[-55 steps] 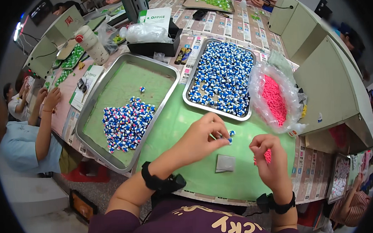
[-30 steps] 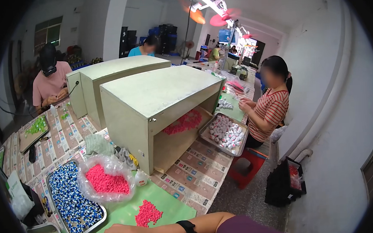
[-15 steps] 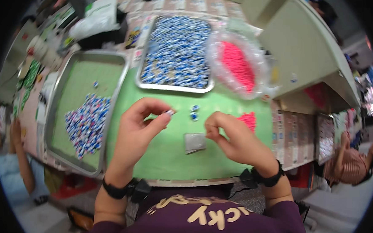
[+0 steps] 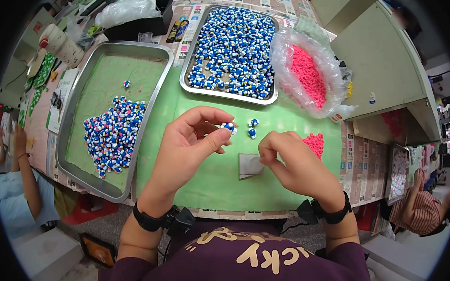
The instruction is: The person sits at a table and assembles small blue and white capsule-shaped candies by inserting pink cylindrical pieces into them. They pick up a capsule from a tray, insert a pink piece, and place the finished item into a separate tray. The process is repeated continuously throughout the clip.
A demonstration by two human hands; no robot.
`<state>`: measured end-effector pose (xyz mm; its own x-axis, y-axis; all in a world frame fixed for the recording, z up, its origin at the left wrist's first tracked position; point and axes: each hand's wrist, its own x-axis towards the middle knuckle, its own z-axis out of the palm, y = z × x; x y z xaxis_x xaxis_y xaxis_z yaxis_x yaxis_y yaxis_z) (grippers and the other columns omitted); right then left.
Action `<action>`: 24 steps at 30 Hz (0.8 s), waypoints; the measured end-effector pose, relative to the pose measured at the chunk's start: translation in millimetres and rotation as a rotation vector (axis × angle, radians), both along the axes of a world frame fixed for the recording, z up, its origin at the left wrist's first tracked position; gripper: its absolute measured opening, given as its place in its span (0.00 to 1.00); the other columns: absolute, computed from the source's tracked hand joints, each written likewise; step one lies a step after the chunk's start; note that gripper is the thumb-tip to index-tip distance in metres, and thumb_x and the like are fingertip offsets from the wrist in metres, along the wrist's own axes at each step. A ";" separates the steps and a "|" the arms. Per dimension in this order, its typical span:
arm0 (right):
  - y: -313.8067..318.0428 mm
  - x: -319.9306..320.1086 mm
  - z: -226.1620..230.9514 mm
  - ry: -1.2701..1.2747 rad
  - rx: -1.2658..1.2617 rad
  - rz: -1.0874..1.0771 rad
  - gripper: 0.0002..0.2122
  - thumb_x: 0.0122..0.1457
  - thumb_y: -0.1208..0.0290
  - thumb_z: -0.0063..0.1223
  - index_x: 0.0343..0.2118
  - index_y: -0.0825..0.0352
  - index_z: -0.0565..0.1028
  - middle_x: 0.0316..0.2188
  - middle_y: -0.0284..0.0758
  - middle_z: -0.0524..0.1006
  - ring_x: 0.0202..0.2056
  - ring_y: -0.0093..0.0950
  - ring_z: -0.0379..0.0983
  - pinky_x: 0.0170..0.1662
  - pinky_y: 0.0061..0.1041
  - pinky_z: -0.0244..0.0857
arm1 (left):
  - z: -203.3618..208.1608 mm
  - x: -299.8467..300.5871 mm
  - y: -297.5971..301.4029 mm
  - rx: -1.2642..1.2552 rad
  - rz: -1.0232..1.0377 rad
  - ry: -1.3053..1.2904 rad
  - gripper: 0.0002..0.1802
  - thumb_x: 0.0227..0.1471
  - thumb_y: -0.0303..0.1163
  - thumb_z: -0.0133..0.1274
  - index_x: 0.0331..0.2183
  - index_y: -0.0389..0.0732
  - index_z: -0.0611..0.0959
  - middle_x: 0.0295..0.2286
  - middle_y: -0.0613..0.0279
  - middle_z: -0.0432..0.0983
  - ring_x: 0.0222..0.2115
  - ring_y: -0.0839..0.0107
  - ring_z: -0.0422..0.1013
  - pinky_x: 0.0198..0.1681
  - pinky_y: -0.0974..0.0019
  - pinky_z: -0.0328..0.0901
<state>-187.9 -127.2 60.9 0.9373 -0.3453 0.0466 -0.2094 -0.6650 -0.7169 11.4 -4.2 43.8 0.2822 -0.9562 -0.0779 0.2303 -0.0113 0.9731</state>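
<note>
My left hand (image 4: 177,148) pinches a small blue-and-white moulded piece (image 4: 230,128) between thumb and fingers, above the green mat (image 4: 207,192). Just right of it, two more such pieces (image 4: 252,133) lie on the mat. My right hand (image 4: 302,164) is closed, thumb against curled fingers, over the right edge of a grey square pad (image 4: 247,166). Whatever those fingers hold, if anything, is hidden. Beyond that hand, a little heap of tiny pink pieces (image 4: 314,143) rests on the mat.
At left stands a metal tray (image 4: 62,149) with a pile of blue, white and pink pieces. A second metal tray (image 4: 227,93), full of blue-and-white pieces, is at the back. Beside it sits an open plastic bag (image 4: 284,61) of pink pieces. A cabinet (image 4: 378,61) borders the right.
The whole view has shifted, so the table's things sit farther right in the picture, and the blur has gone. My left hand still pinches the piece; my right stays closed by the pad.
</note>
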 end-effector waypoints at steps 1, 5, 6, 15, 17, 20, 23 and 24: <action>0.1 -0.6 2.1 -0.023 0.028 -0.022 0.09 0.48 0.86 0.48 0.29 0.65 0.65 0.25 0.35 0.70 0.29 0.36 0.68 0.41 0.31 0.58 | -0.7 -0.4 -1.4 -0.010 -0.004 0.027 0.12 0.55 0.22 0.53 0.43 0.33 0.76 0.38 0.57 0.77 0.37 0.70 0.75 0.39 0.71 0.71; 7.5 5.4 12.1 -0.317 0.294 -0.156 0.11 0.52 0.87 0.51 0.28 0.65 0.62 0.28 0.33 0.71 0.30 0.27 0.68 0.40 0.25 0.60 | -1.4 -5.3 -3.4 -0.047 -0.005 0.194 0.13 0.53 0.21 0.55 0.42 0.32 0.76 0.38 0.54 0.77 0.39 0.68 0.76 0.41 0.69 0.72; 9.6 7.2 15.1 -0.370 0.362 -0.183 0.11 0.53 0.86 0.51 0.28 0.65 0.62 0.28 0.33 0.71 0.30 0.24 0.68 0.39 0.24 0.61 | -1.2 -7.5 -4.6 -0.058 -0.007 0.253 0.13 0.53 0.21 0.55 0.42 0.32 0.76 0.38 0.54 0.77 0.40 0.67 0.76 0.42 0.69 0.72; 17.2 21.1 11.3 -0.595 0.369 -0.282 0.11 0.55 0.85 0.54 0.29 0.65 0.61 0.30 0.34 0.72 0.32 0.20 0.67 0.36 0.20 0.62 | 7.1 -32.7 -11.5 -0.174 0.079 0.200 0.15 0.48 0.15 0.58 0.39 0.34 0.76 0.36 0.58 0.75 0.39 0.72 0.75 0.42 0.71 0.72; 17.3 20.5 11.3 -0.574 0.294 -0.291 0.11 0.54 0.84 0.55 0.29 0.65 0.62 0.30 0.34 0.72 0.32 0.22 0.68 0.38 0.22 0.61 | 8.0 -32.6 -9.9 -0.187 0.062 0.135 0.13 0.48 0.16 0.58 0.39 0.33 0.76 0.36 0.58 0.76 0.39 0.72 0.75 0.44 0.70 0.71; 16.3 19.2 8.9 -0.544 0.161 -0.303 0.12 0.53 0.84 0.56 0.30 0.65 0.63 0.30 0.34 0.73 0.32 0.25 0.69 0.40 0.25 0.59 | 7.6 -35.6 -9.4 -0.229 0.082 0.015 0.11 0.48 0.17 0.59 0.36 0.32 0.78 0.35 0.57 0.76 0.38 0.72 0.75 0.44 0.70 0.72; 18.1 18.5 6.4 -0.542 0.129 -0.325 0.12 0.52 0.83 0.58 0.30 0.64 0.64 0.29 0.34 0.73 0.32 0.27 0.69 0.41 0.26 0.58 | 9.4 -39.4 -11.2 -0.277 0.130 -0.161 0.09 0.47 0.16 0.60 0.34 0.32 0.80 0.33 0.57 0.76 0.36 0.72 0.75 0.41 0.71 0.73; 18.5 17.3 4.8 -0.533 0.134 -0.339 0.12 0.52 0.82 0.58 0.29 0.64 0.64 0.29 0.33 0.73 0.31 0.26 0.68 0.40 0.25 0.59 | 10.1 -40.7 -12.4 -0.294 0.144 -0.224 0.08 0.46 0.16 0.60 0.33 0.32 0.80 0.33 0.57 0.76 0.35 0.72 0.75 0.40 0.71 0.74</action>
